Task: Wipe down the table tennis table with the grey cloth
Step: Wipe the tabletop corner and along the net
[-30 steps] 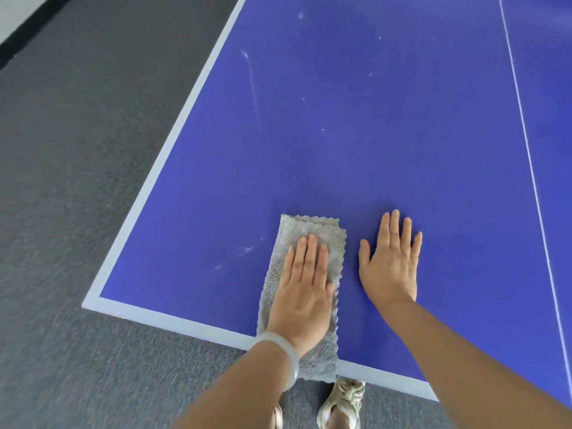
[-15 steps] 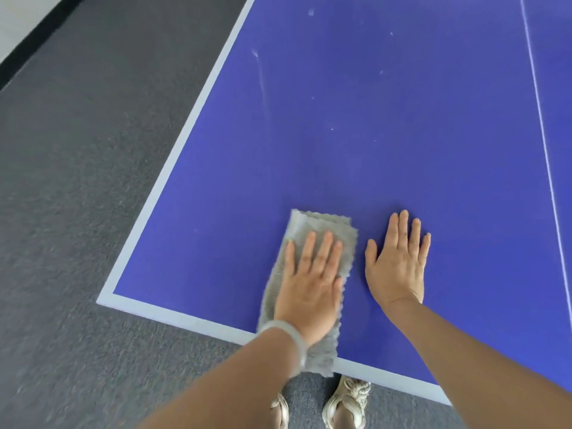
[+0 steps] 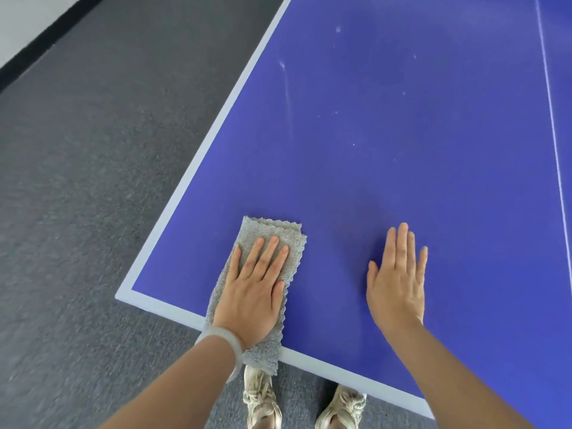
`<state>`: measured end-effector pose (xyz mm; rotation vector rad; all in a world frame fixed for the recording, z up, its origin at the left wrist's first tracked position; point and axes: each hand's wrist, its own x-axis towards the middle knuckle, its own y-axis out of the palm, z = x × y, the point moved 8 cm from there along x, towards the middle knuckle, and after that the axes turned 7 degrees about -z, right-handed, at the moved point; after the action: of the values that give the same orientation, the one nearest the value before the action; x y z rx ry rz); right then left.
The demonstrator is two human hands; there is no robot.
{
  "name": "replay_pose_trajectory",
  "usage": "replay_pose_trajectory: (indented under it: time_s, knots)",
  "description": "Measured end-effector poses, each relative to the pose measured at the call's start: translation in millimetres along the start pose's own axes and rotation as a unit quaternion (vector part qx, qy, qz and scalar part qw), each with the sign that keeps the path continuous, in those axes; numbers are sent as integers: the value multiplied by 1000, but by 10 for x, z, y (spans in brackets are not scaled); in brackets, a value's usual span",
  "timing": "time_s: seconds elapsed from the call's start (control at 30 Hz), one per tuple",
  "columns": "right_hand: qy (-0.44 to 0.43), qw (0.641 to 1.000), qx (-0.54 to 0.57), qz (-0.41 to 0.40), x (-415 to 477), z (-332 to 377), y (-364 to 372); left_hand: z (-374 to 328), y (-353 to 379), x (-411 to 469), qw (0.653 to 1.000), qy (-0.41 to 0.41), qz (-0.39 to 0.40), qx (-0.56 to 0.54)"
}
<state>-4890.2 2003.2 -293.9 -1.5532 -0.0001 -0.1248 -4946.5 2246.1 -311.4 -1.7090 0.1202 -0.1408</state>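
- Cloth first: grey cloth [image 3: 272, 232] lies folded on the table tennis table [image 3: 402, 156] by its near-left corner, with its near end hanging over the white edge.
- Left hand [image 3: 252, 294] is flat on top, fingers straight and spread, pressing down and clasping nothing.
- Right hand [image 3: 397, 283] is well apart to the right, palm flat on bare blue, fingers straight.
- Pale streak [image 3: 288, 97] and specks mark the surface farther up.
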Motion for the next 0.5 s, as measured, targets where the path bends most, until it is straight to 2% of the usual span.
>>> replay_pose_trajectory:
  time_s: [0.1, 0.17, 0.23, 0.33, 0.4, 0.5]
  knots:
    - [1, 999, 34, 21, -119, 468, 63, 41, 30, -8, 1000, -8, 6, 5]
    - [45, 997, 45, 54, -122, 650, 167, 15, 4, 5, 1000, -11, 5, -1]
    - [80, 995, 32, 53, -135, 700, 208, -5, -15, 10, 1000, -9, 5, -8]
    - [88, 994, 46, 42, -159, 681, 219, 63, -12, -89, 999, 30, 13, -4]
    - [84, 995, 51, 34, -158, 695, 229, 349, -43, -175, 999, 42, 11, 3]
    - [89, 994, 47, 40, -137, 703, 245, 1028, -156, -166, 1000, -27, 0, 7]
